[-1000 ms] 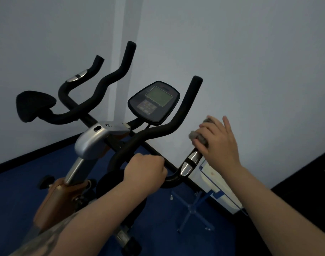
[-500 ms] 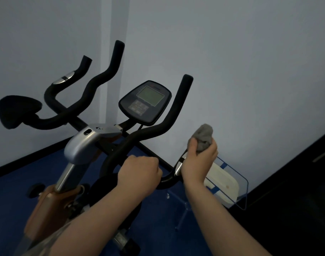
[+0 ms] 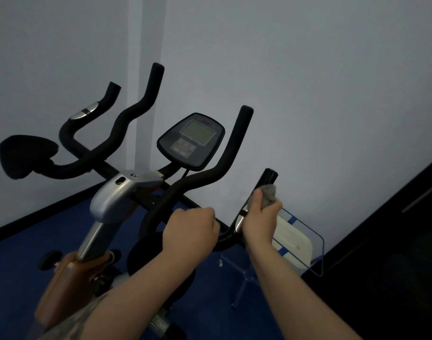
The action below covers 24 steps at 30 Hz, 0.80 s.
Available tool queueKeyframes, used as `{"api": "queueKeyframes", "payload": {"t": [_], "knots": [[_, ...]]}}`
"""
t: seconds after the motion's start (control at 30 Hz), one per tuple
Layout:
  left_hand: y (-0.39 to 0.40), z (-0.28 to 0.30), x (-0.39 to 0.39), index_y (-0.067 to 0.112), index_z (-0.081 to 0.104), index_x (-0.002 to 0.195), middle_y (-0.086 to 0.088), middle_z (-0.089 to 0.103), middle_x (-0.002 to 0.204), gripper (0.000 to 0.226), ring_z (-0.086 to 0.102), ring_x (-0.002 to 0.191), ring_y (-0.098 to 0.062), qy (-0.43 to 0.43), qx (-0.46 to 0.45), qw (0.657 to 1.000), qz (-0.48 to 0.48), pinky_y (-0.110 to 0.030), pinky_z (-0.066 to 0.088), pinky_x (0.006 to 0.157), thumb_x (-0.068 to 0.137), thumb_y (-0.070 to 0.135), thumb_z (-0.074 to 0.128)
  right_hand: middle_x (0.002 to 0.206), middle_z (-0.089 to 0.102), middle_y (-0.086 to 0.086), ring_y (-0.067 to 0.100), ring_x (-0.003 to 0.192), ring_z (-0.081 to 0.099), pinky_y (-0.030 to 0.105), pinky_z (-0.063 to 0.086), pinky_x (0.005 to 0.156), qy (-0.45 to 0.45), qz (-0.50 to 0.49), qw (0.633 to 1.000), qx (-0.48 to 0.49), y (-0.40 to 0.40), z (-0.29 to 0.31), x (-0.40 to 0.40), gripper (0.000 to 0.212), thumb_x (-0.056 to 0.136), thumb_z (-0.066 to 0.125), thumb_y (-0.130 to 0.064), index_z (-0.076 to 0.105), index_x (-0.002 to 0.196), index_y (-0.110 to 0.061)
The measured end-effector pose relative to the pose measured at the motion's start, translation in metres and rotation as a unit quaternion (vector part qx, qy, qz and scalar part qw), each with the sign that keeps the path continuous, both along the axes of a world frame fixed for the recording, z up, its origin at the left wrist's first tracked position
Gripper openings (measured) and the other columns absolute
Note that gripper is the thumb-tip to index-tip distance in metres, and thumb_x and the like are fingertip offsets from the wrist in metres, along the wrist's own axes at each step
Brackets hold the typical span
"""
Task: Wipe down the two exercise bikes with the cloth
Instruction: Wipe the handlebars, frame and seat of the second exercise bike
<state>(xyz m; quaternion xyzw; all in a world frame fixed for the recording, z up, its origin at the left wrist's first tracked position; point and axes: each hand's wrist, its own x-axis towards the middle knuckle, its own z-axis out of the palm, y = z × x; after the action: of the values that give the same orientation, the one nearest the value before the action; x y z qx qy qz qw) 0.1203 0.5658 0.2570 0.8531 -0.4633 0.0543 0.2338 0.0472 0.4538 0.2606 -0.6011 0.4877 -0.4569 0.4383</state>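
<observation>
An exercise bike [image 3: 116, 200] with black handlebars and a console [image 3: 191, 139] fills the middle of the view. My left hand [image 3: 190, 229] grips the lower bend of the right handlebar. My right hand [image 3: 260, 217] is wrapped round the outer right grip bar [image 3: 269, 176] with a grey cloth [image 3: 269, 192] pressed against it. The bar's black tip sticks out above the cloth. A silver sensor plate [image 3: 239, 220] shows just left of my right hand. Only one bike is in view.
The pale wall [image 3: 308, 82] stands close behind the handlebars. A clear stand holding a white device [image 3: 293, 246] sits on the blue floor [image 3: 210, 303] right of the bike. A dark panel [image 3: 394, 241] runs along the right side.
My right hand with the cloth has slid down the outer grip bar, so the bar's tip now shows above the cloth. My left hand has kept its grip.
</observation>
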Motion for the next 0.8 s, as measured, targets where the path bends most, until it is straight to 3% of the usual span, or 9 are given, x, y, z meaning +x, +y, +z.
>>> {"api": "queueKeyframes", "payload": {"t": [0.13,0.23,0.33,0.4,0.47,0.5,0.57,0.73,0.8], "knots": [[0.013,0.004,-0.007,0.024,0.064,0.089,0.012,0.063,0.077,0.014,0.055,0.070,-0.007,0.040,-0.170,0.985,0.004,-0.027,0.040,0.080,0.094,0.021,0.050,0.139,0.042,0.002,0.017,0.118,0.051,0.027,0.042,0.084,0.018,-0.019,0.996,-0.087,0.025,-0.010,0.003,0.045,0.101,0.043,-0.037,0.037,0.142,-0.019],[0.025,-0.003,-0.004,0.021,0.065,0.089,0.012,0.061,0.076,0.011,0.056,0.070,-0.008,0.021,-0.237,0.971,-0.026,-0.026,0.041,0.078,0.088,0.010,0.061,0.156,0.023,-0.007,0.012,0.143,0.023,0.029,0.031,0.108,0.111,0.088,0.963,-0.231,0.069,-0.046,-0.015,0.041,0.103,0.037,-0.035,0.042,0.141,-0.023],[0.041,-0.015,0.002,0.019,0.065,0.090,0.007,0.061,0.079,0.016,0.060,0.075,-0.014,-0.057,-0.205,0.976,-0.040,-0.027,0.036,0.081,0.087,0.012,0.052,0.137,0.052,-0.003,0.018,0.144,0.026,0.045,0.021,0.119,0.244,0.187,0.875,-0.375,0.054,-0.045,-0.030,0.032,0.102,0.041,-0.029,0.065,0.118,-0.016],[0.051,-0.022,0.003,0.019,0.068,0.089,0.005,0.063,0.080,0.026,0.062,0.078,-0.017,-0.102,-0.187,0.977,-0.028,-0.028,0.036,0.083,0.085,0.014,0.042,0.106,0.068,-0.004,0.019,0.123,0.053,0.044,0.031,0.113,0.311,0.218,0.809,-0.449,0.044,-0.031,-0.029,0.031,0.099,0.043,-0.029,0.071,0.101,-0.018],[0.054,-0.023,0.001,0.017,0.068,0.085,0.003,0.064,0.081,0.028,0.062,0.080,-0.019,-0.120,-0.210,0.970,-0.018,-0.028,0.036,0.082,0.082,0.011,0.040,0.084,0.068,-0.004,0.016,0.084,0.064,0.034,0.048,0.085,0.408,0.239,0.727,-0.498,0.043,-0.016,-0.016,0.018,0.094,0.052,-0.024,0.069,0.091,-0.019],[0.054,-0.022,0.000,0.016,0.067,0.082,0.001,0.063,0.080,0.027,0.060,0.080,-0.020,-0.124,-0.228,0.966,-0.013,-0.027,0.036,0.081,0.081,0.008,0.041,0.080,0.067,-0.002,0.017,0.071,0.062,0.028,0.042,0.067,0.468,0.266,0.686,-0.490,0.045,-0.009,-0.007,0.011,0.093,0.055,-0.023,0.065,0.091,-0.018],[0.052,-0.019,-0.003,0.012,0.064,0.076,-0.002,0.062,0.079,0.023,0.055,0.081,-0.020,-0.128,-0.259,0.957,-0.002,-0.026,0.034,0.077,0.078,0.004,0.042,0.088,0.064,0.003,0.023,0.073,0.061,0.028,0.027,0.054,0.545,0.313,0.636,-0.447,0.047,0.003,0.012,0.012,0.096,0.048,-0.024,0.054,0.103,-0.015],[0.058,-0.020,-0.005,0.012,0.059,0.066,-0.004,0.059,0.077,0.019,0.048,0.080,-0.019,-0.137,-0.295,0.945,0.034,-0.022,0.024,0.077,0.076,0.002,0.047,0.106,0.061,-0.001,0.021,0.081,0.060,0.030,0.028,0.063,0.475,0.367,0.644,-0.475,0.041,-0.001,-0.014,0.039,0.103,0.032,-0.039,0.039,0.137,-0.020],[0.058,-0.021,-0.006,0.014,0.059,0.064,-0.003,0.059,0.076,0.018,0.045,0.080,-0.018,-0.153,-0.296,0.940,0.078,-0.024,0.023,0.077,0.074,0.002,0.050,0.107,0.060,-0.001,0.022,0.083,0.060,0.032,0.031,0.064,0.468,0.407,0.642,-0.450,0.035,0.000,-0.012,0.037,0.104,0.029,-0.041,0.042,0.134,-0.023]]}}
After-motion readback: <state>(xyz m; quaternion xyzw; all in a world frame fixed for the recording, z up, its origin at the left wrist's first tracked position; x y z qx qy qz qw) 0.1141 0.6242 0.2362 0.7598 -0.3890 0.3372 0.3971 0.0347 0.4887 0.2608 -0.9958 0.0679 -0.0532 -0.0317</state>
